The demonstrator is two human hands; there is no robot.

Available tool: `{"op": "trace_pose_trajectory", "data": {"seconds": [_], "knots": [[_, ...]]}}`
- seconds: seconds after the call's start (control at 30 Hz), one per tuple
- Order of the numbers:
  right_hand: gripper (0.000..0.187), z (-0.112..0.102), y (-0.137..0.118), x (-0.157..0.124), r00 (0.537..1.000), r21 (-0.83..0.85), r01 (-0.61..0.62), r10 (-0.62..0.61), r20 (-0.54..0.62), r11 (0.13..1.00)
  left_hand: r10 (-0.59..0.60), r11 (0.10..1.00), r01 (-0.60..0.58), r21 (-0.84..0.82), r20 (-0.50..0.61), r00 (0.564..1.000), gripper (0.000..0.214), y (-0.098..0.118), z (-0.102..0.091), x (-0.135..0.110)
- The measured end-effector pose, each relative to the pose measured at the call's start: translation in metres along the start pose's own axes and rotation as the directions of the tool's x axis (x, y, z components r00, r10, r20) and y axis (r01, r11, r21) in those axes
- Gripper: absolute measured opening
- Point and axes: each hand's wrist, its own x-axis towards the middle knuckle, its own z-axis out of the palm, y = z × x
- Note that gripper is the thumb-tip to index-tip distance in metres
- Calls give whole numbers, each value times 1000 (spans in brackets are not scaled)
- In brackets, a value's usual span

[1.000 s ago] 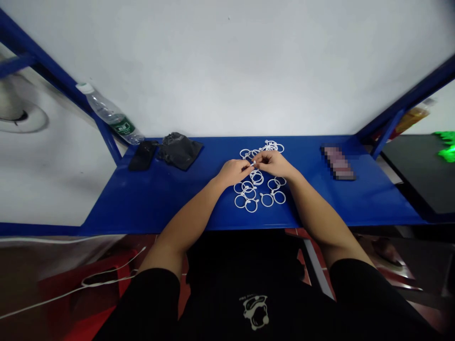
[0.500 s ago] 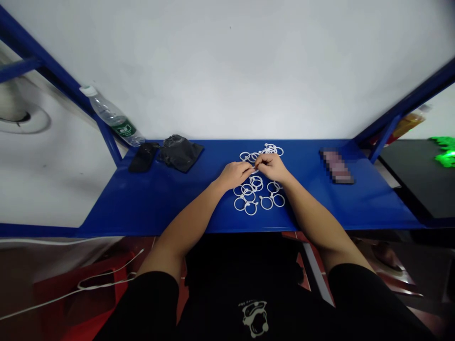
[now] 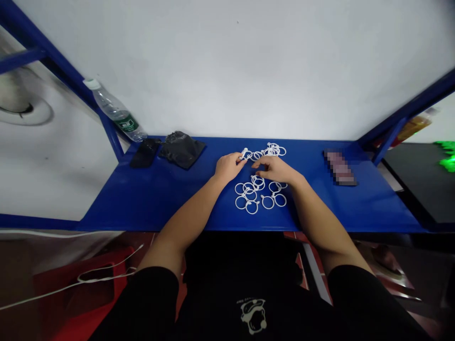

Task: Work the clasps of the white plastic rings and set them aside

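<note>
My left hand [image 3: 228,168] pinches a small white curtain ring [image 3: 244,153] between thumb and fingers, near the far group of rings. To its right, my right hand [image 3: 276,169] hovers with thumb and fingers apart and nothing between them. White curtain rings [image 3: 273,151] with small eyelets lie bunched beyond the right hand. Nearer to me, several more white rings [image 3: 252,213] are spread out, some overlapping. The right hand partly covers the gap between these two groups.
The blue tabletop [image 3: 185,199] meets a white wall [image 3: 227,71]. At the left are a plastic bottle [image 3: 117,113], a dark phone-like object [image 3: 145,154] and a black pouch [image 3: 183,150]. A blurred-out pinkish object [image 3: 339,167] lies at the right. Blue frame bars flank both sides.
My hands were together over the rings and have parted. The left hand has moved slightly left with a curtain ring; the right hand has drawn right and opened its fingers.
</note>
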Motion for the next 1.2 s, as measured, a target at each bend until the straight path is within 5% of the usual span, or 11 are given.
{"op": "trace_pose_trajectory", "data": {"seconds": [0.13, 0.53, 0.8, 1.2], "knots": [[20, 8, 1, 2, 989, 8, -14, 12, 146, 1000, 32, 999, -31, -23, 63, 997, 36, 5, -1, -2], [12, 10, 9, 5, 995, -133, -50, 60, 75, 990, 232, 972, -216, -89, 273, 933, 16, 12, -3, -6], [9, 9, 6, 5, 994, -133, -65, 52, -100, 989, 312, 950, -302, -78, 257, 915, 15, 8, 2, -7], [24, 11, 1, 4, 925, -82, -99, 62, -375, 992, 225, 929, -183, -321, 99, 969, 18, 13, 1, -8]]}}
